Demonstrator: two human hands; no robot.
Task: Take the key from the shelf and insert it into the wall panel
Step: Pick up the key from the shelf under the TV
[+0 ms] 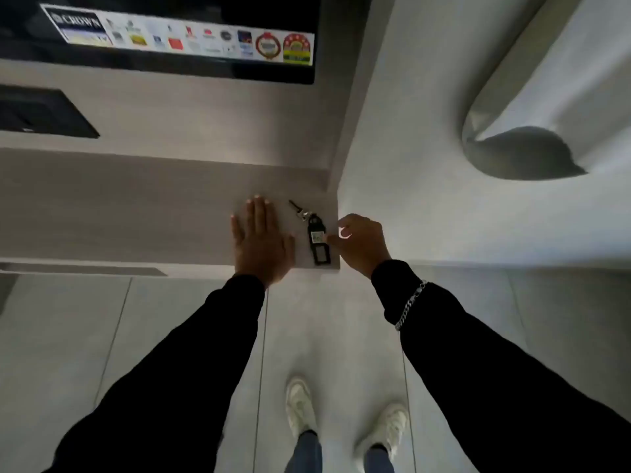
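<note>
the curled fingers (332, 239) of the right hand (360, 245) touch the right side of the flat black plastic key tag (318, 241). they are not closed around it yet. the left hand (261, 242) lies flat and open on the grey shelf (136, 213), holding nothing. the small metal key (296, 209) and its tag lie near the shelf's right end, by the front edge, between the two hands. the key looks light, hard and stiff. the thin tag lies flat, so it may be tricky to lift. pinching the tag by its two long sides looks best. the wall panel cannot be seen for sure.
</note>
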